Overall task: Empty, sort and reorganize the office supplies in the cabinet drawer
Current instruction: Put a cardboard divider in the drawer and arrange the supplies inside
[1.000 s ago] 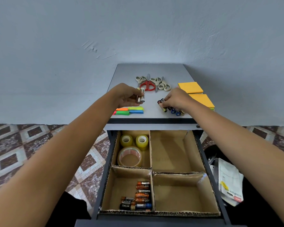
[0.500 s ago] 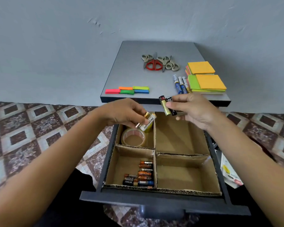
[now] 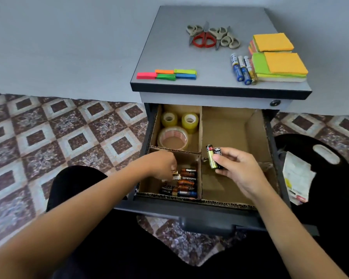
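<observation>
The open drawer (image 3: 210,213) holds a cardboard divider (image 3: 200,158) with four compartments. My left hand (image 3: 161,166) reaches into the near-left compartment and holds a white-and-gold battery (image 3: 175,175) over the pile of batteries (image 3: 184,183) lying there. My right hand (image 3: 238,170) hovers over the near-right compartment and pinches two batteries (image 3: 214,157), one gold and one black. Three tape rolls (image 3: 173,135) sit in the far-left compartment. On the cabinet top (image 3: 169,47) lie scissors (image 3: 208,36), three blue batteries (image 3: 243,68), sticky-note pads (image 3: 278,63) and coloured flag strips (image 3: 167,74).
A patterned tile floor (image 3: 58,133) lies to the left. A dark round stool or bag (image 3: 334,174) with a white packet (image 3: 296,178) on it stands right of the drawer. The drawer handle (image 3: 206,225) juts toward my dark-clothed knees.
Both hands came down from the cabinet top to the drawer. My left hand carried its battery into the near-left compartment; my right hand brought its two batteries down beside it.
</observation>
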The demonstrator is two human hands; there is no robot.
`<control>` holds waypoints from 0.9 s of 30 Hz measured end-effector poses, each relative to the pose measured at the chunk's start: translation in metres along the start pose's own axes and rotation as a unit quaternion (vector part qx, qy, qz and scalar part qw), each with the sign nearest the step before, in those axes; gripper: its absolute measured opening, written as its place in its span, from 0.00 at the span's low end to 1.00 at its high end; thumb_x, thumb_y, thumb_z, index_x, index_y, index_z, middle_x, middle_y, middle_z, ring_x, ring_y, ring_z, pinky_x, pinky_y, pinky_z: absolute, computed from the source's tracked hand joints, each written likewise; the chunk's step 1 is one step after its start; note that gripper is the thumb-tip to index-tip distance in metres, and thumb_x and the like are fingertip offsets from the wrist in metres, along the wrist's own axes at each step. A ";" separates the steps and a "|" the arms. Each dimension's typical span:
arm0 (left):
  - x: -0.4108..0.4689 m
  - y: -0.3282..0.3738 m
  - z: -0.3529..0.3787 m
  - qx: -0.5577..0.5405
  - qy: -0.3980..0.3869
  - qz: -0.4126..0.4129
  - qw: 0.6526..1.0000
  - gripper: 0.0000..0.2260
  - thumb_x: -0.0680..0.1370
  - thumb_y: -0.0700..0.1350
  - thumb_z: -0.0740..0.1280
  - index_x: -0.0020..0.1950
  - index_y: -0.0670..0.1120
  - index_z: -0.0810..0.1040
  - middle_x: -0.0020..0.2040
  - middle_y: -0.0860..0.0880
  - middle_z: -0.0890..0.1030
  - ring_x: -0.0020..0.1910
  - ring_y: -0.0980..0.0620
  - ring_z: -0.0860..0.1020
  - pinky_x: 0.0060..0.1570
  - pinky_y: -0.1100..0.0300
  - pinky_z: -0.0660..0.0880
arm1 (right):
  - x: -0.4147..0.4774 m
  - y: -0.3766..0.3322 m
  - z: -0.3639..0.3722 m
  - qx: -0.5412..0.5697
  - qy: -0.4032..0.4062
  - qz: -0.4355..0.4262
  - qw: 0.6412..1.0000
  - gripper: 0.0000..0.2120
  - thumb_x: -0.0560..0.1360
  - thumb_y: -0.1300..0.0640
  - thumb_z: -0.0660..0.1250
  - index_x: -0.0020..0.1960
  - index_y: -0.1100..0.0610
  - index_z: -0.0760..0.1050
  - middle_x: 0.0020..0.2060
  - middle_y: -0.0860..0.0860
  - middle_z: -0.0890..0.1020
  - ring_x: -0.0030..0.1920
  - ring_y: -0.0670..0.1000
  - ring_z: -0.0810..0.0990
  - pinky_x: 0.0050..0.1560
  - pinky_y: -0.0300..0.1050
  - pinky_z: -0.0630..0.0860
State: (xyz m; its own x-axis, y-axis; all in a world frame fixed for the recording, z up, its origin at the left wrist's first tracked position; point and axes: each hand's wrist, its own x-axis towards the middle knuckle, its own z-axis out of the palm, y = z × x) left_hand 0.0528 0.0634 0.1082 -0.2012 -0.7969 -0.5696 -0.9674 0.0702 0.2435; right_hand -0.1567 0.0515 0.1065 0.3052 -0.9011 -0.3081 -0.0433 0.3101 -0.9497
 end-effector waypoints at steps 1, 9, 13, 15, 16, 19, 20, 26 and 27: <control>0.003 -0.002 0.005 0.010 0.000 -0.004 1.000 0.10 0.74 0.42 0.66 0.53 0.40 0.80 0.51 0.45 0.82 0.52 0.46 0.78 0.51 0.56 0.74 | -0.001 0.003 0.000 0.010 0.006 -0.007 1.000 0.08 0.74 0.64 0.68 0.48 0.53 0.80 0.40 0.50 0.81 0.42 0.46 0.79 0.42 0.39 0.79; 0.019 -0.005 0.021 0.065 0.004 -0.023 0.998 0.04 0.75 0.38 0.62 0.46 0.40 0.77 0.50 0.41 0.80 0.50 0.43 0.78 0.44 0.57 0.72 | -0.002 0.016 0.002 -0.029 0.024 -0.036 0.999 0.10 0.73 0.64 0.68 0.50 0.51 0.78 0.40 0.50 0.81 0.41 0.45 0.78 0.39 0.35 0.78; 0.023 -0.009 0.020 0.060 -0.022 -0.014 0.998 0.05 0.74 0.40 0.64 0.46 0.40 0.77 0.48 0.42 0.81 0.48 0.44 0.78 0.44 0.55 0.73 | 0.000 0.017 0.000 -0.033 0.016 -0.042 0.998 0.10 0.74 0.63 0.68 0.50 0.50 0.79 0.40 0.50 0.82 0.40 0.44 0.78 0.40 0.35 0.78; 0.022 -0.009 0.016 0.046 -0.028 -0.017 0.998 0.08 0.74 0.39 0.65 0.50 0.38 0.79 0.48 0.43 0.81 0.47 0.45 0.78 0.42 0.57 0.73 | 0.001 0.018 -0.001 -0.033 0.012 -0.043 0.998 0.10 0.74 0.63 0.68 0.50 0.50 0.79 0.40 0.49 0.82 0.41 0.44 0.78 0.40 0.36 0.77; 0.021 -0.008 0.014 0.037 -0.027 -0.017 0.999 0.09 0.74 0.38 0.65 0.51 0.39 0.79 0.48 0.43 0.81 0.47 0.45 0.78 0.42 0.57 0.73 | 0.001 0.019 -0.001 -0.035 0.010 -0.043 0.998 0.10 0.74 0.63 0.68 0.50 0.50 0.79 0.40 0.49 0.83 0.41 0.44 0.79 0.40 0.37 0.77; 0.021 -0.010 0.012 0.016 -0.008 -0.005 1.000 0.11 0.74 0.37 0.63 0.55 0.40 0.79 0.50 0.44 0.81 0.49 0.45 0.78 0.48 0.55 0.75 | 0.002 0.020 -0.002 -0.050 0.008 -0.042 0.998 0.10 0.74 0.62 0.68 0.52 0.50 0.79 0.42 0.48 0.83 0.42 0.44 0.79 0.42 0.38 0.77; 0.020 -0.010 0.013 0.014 -0.002 -0.003 1.000 0.11 0.74 0.37 0.63 0.55 0.40 0.79 0.50 0.43 0.81 0.50 0.45 0.78 0.49 0.55 0.75 | 0.002 0.020 -0.002 -0.054 0.007 -0.043 0.998 0.10 0.74 0.62 0.68 0.53 0.51 0.79 0.42 0.48 0.83 0.43 0.44 0.79 0.42 0.39 0.77; 0.016 -0.011 0.019 0.011 0.038 0.014 0.999 0.11 0.75 0.37 0.62 0.55 0.41 0.79 0.50 0.44 0.81 0.49 0.45 0.78 0.47 0.58 0.73 | 0.001 0.020 -0.002 -0.066 0.004 -0.052 0.996 0.11 0.74 0.62 0.68 0.54 0.50 0.79 0.43 0.48 0.83 0.43 0.44 0.80 0.43 0.38 0.77; 0.016 -0.010 0.020 0.011 0.042 0.015 0.999 0.11 0.75 0.37 0.62 0.54 0.41 0.79 0.50 0.44 0.81 0.49 0.46 0.78 0.45 0.59 0.72 | 0.001 0.020 -0.002 -0.067 0.004 -0.054 0.996 0.11 0.74 0.62 0.68 0.53 0.50 0.79 0.43 0.48 0.83 0.43 0.44 0.80 0.43 0.38 0.77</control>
State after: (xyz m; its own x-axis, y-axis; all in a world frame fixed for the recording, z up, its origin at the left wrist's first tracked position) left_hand 0.0566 0.0617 0.0812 -0.2175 -0.8417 -0.4942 -0.9645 0.1078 0.2410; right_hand -0.1590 0.0562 0.0866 0.3075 -0.9295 -0.2037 -0.1365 0.1687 -0.9762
